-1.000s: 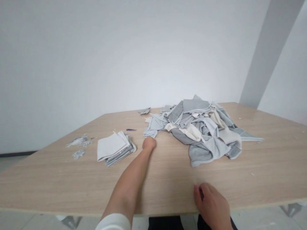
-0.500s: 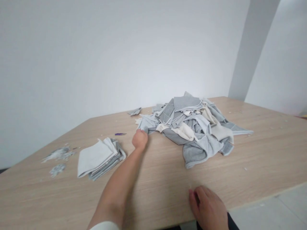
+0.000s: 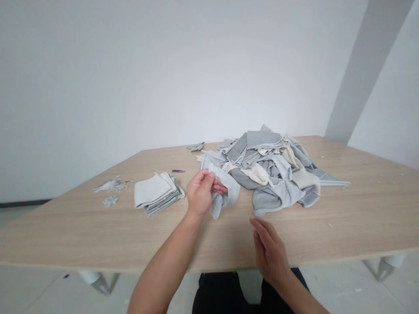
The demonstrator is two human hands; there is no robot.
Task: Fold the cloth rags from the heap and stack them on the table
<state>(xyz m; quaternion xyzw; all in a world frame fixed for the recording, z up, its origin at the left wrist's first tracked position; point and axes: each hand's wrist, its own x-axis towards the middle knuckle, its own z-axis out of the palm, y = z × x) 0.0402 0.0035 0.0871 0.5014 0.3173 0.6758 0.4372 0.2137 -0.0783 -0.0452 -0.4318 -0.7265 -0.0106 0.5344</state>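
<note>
Drawn back from the left edge of the heap since half a second ago, the left hand [image 3: 200,192] now carries a pale grey cloth [image 3: 232,192] nearer the person. The right hand [image 3: 271,246], loosely curled by the near edge of the table [image 3: 98,235] in that earlier view, has moved forward and straightened its fingers.

State of hands: the left is turned partly palm up and appears to pinch the cloth's edge between thumb and fingers. The right has its fingers extended and pressed together, thumb slightly apart; nothing is seen in it. It stands near the cloth, not touching it.

Position of the cloth: in front of the heap [image 3: 263,139], hanging in a bent loop to the right of the left hand, with a loose end pointing down toward the table. Whether that end meets the surface cannot be told, nor whether the upper part is wholly clear of the pale cloths behind.

Bearing on the work: one cloth is, in my judgement, now singled out from the heap, in the left hand's grasp alone. It is neither spread nor folded.

Surroundings: the folded stack [image 3: 153,192] lies to the left of the left hand, apart from it, and appears undisturbed. Beyond it rests a small purple tool [image 3: 178,171]; further left lie lint scraps [image 3: 111,184].
</note>
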